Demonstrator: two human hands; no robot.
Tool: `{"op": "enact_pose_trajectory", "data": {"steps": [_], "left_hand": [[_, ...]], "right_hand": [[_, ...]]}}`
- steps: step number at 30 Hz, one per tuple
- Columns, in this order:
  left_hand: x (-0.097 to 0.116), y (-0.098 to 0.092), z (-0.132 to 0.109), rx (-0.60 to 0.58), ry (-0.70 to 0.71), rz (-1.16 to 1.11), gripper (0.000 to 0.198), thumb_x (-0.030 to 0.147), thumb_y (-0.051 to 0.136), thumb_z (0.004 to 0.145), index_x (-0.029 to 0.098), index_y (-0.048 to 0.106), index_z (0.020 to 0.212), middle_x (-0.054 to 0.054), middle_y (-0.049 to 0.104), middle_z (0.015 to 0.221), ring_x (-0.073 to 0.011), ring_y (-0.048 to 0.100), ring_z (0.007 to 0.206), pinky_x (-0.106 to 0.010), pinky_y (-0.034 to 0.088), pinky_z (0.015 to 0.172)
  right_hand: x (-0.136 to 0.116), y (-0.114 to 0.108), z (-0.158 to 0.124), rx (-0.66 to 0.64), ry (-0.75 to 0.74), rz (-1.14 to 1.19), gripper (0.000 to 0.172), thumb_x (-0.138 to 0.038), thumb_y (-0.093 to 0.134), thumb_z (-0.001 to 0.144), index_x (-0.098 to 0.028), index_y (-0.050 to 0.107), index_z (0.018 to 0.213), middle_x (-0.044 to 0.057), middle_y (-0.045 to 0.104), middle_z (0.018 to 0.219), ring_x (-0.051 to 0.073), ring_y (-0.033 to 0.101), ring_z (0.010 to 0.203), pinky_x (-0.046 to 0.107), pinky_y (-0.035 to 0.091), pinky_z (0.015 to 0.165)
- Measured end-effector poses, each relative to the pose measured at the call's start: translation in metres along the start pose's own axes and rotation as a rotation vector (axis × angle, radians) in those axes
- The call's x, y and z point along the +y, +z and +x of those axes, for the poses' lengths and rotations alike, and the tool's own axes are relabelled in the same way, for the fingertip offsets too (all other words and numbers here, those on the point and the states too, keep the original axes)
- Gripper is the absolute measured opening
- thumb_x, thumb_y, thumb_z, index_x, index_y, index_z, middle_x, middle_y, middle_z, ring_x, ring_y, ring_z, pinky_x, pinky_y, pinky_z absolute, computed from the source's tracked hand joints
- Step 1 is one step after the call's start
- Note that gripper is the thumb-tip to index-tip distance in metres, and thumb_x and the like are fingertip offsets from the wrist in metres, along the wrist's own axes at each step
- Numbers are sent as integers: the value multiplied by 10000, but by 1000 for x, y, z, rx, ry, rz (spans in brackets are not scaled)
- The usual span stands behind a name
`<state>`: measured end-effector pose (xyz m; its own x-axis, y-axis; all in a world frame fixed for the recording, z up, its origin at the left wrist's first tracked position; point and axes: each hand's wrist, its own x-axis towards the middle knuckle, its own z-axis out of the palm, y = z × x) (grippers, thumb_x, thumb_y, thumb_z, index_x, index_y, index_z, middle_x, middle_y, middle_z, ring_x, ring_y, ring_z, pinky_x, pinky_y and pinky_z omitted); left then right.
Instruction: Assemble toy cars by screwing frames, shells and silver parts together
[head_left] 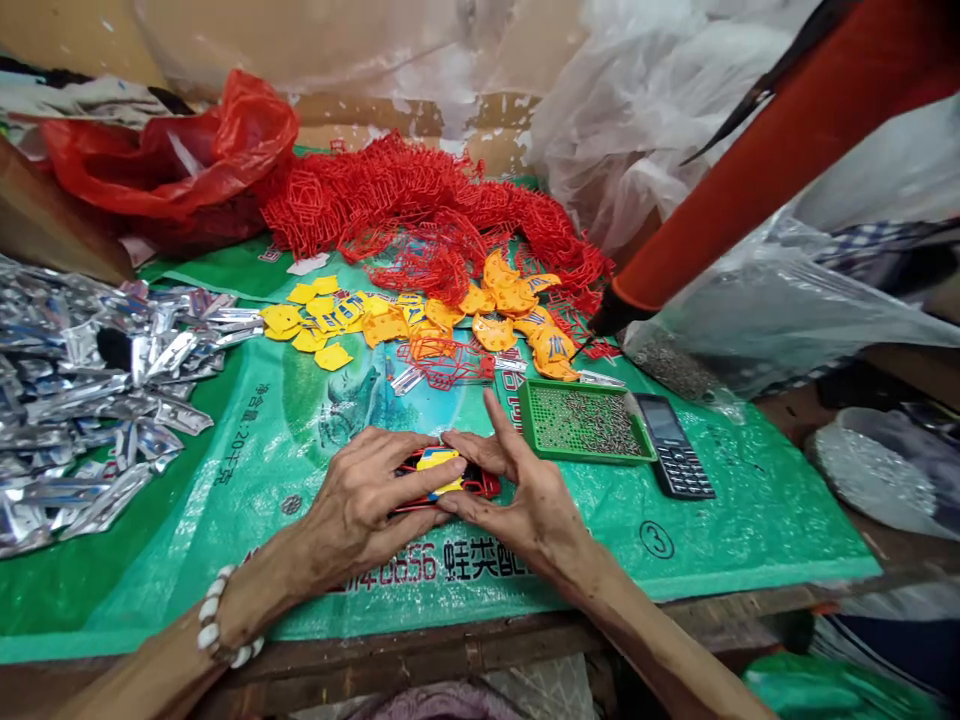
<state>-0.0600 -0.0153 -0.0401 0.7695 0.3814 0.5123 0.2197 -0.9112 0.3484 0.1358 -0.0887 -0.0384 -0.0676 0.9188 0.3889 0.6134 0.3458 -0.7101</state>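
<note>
A green printed plastic sheet [727, 550] spreads across most of the frame. At the left edge lies a heap of shiny silver flat parts [82, 400], and across the upper centre a tangled pile of red plastic lattice frames [420, 190]. A thick red-orange cylinder [735, 180] slants down from the upper right. Mid-frame, yellow and orange plastic pieces [551, 350] lie scattered. Below, at lower centre, the left hand [367, 485] and right hand [532, 490] are both closed on one thing, the right with a finger raised. Right of centre sits a green rectangular plastic tray [592, 458] of small metal screws [600, 412], touching a black keypad phone [684, 465]. Between the hands, on the sheet, is the small red-and-black plastic assembly with a yellow top [441, 459], a left finger across it.
</note>
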Motion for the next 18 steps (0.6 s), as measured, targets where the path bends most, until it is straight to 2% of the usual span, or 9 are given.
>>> {"op": "enact_pose_trajectory", "data": {"steps": [1,3,6,8,9,11,14,16,18], "left_hand": [[0,-1,0,-2,-2,2,299,304,567,955,229,598,1243,-116,675,1171,-240,653,1015,-396,501,802],[1,-1,1,-15,-10,7,299,305,553,962,245,600,1252,-109,678,1165,-240,650,1021,-398,505,810],[1,-1,2,-34,-10,21,306,307,538,971,253,593,1267,-101,677,1162,-244,647,1020,-398,506,808],[1,-1,2,-48,2,32,309,309,529,977,253,584,1276,-100,674,1166,-244,647,1005,-392,505,789],[1,-1,2,-53,6,41,309,313,527,979,256,582,1278,-98,673,1168,-243,648,999,-388,504,783],[0,1,2,-55,1,59,310,326,527,980,267,578,1280,-89,671,1171,-241,648,997,-382,502,782],[0,5,1,-35,-5,84,323,337,541,973,275,570,1289,-83,669,1171,-244,650,1002,-378,502,784],[0,9,2,-11,2,92,331,334,547,970,276,565,1295,-87,667,1167,-244,651,995,-381,505,781],[1,13,3,6,10,97,328,333,550,968,280,567,1291,-87,667,1156,-241,652,981,-382,512,777]], "right_hand": [[-1,-4,-2,12,-19,-23,984,-270,757,786,-280,126,1541,91,703,1202,246,676,1115,482,590,891],[-4,-19,-6,52,-87,-96,720,-242,719,819,-285,383,1454,80,700,1211,244,684,1099,472,593,887],[-7,-58,-8,238,-18,-190,306,-199,639,875,-277,653,1170,18,771,953,179,739,819,355,617,747],[-5,-90,0,537,157,-240,189,-257,656,868,-273,695,1052,-14,729,726,154,694,648,315,582,637],[-3,-106,8,698,206,-238,173,-292,669,857,-269,693,1027,-2,709,750,156,679,674,329,569,671],[5,-135,32,965,81,-188,301,-338,755,773,-258,646,1042,34,678,891,165,647,760,335,545,698],[15,-163,73,917,21,-79,615,-383,812,692,-269,514,1218,90,622,1184,200,634,1009,341,541,816],[16,-169,95,614,5,86,582,-456,726,772,-283,464,1262,67,611,1239,208,624,1116,357,541,881],[12,-168,109,481,-20,147,538,-499,693,788,-290,463,1228,43,610,1247,207,634,1114,353,564,856]]}}
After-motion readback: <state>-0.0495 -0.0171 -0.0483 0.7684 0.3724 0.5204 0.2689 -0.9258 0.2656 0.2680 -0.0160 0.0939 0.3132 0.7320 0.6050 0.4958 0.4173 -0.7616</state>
